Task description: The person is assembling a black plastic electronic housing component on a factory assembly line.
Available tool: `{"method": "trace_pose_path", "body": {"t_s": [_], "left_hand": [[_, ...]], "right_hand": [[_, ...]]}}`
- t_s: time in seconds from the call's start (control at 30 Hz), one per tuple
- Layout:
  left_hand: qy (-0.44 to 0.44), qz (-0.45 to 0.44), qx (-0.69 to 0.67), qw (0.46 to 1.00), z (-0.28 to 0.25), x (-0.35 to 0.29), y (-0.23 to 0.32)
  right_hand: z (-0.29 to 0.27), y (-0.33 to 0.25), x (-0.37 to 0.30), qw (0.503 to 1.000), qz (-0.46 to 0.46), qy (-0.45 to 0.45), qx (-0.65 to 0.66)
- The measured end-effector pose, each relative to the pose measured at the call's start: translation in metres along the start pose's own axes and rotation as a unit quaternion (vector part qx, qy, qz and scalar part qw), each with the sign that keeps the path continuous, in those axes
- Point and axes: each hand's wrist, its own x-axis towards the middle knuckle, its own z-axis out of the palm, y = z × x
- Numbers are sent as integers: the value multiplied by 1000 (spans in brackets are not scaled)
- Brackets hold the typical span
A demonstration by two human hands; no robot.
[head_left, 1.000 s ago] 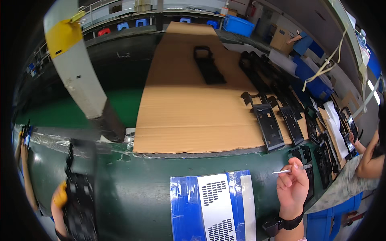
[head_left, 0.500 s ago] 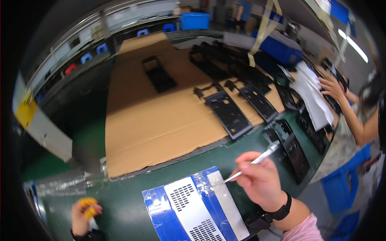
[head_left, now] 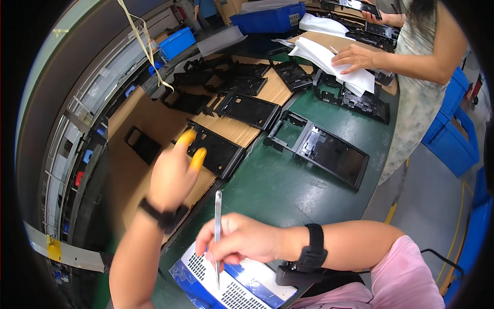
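My left hand (head_left: 174, 172), with yellow finger cots on two fingertips, reaches forward over the cardboard. Its fingers are apart beside a black plastic frame (head_left: 225, 150); whether they touch it I cannot tell. In my right hand (head_left: 242, 239) is a pair of metal tweezers (head_left: 218, 211), held upright with the tips down. They hang over a blue and white sheet (head_left: 247, 298) carrying rows of small black rectangular pads (head_left: 235, 294). A black frame with a glossy panel (head_left: 332, 154) lies on the green tabletop ahead of my right arm.
More black frames (head_left: 252, 109) lie on the cardboard (head_left: 121, 175) and along the green table (head_left: 303, 206). At the far right, a co-worker's hand (head_left: 355, 59) rests on white sheets (head_left: 321, 56). Blue bins (head_left: 447, 144) stand beyond the table. A yellowish strip (head_left: 141, 41) hangs at upper left.
The view has swung right. My left hand has moved from the near left of the table forward to the frames. The tweezers have turned from slanted to upright, still in my right hand.
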Motion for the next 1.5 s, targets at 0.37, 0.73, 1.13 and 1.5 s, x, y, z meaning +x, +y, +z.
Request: {"method": "trace_pose_path", "body": {"t_s": [0.37,0.73,1.13,1.5], "left_hand": [[-192,-205,164,946,45,79,-4],[-158,-368,-135,906,10,11,-75],[-147,-287,-83,943,36,15,-32],[81,-187,-897,392,-47,-162,-86]], "right_hand": [[-13,-8,7,999,-25,8,33],[-17,-10,3,997,-53,46,22],[-14,-12,11,992,-39,118,-9],[12,12,21,890,-221,308,-254]]}}
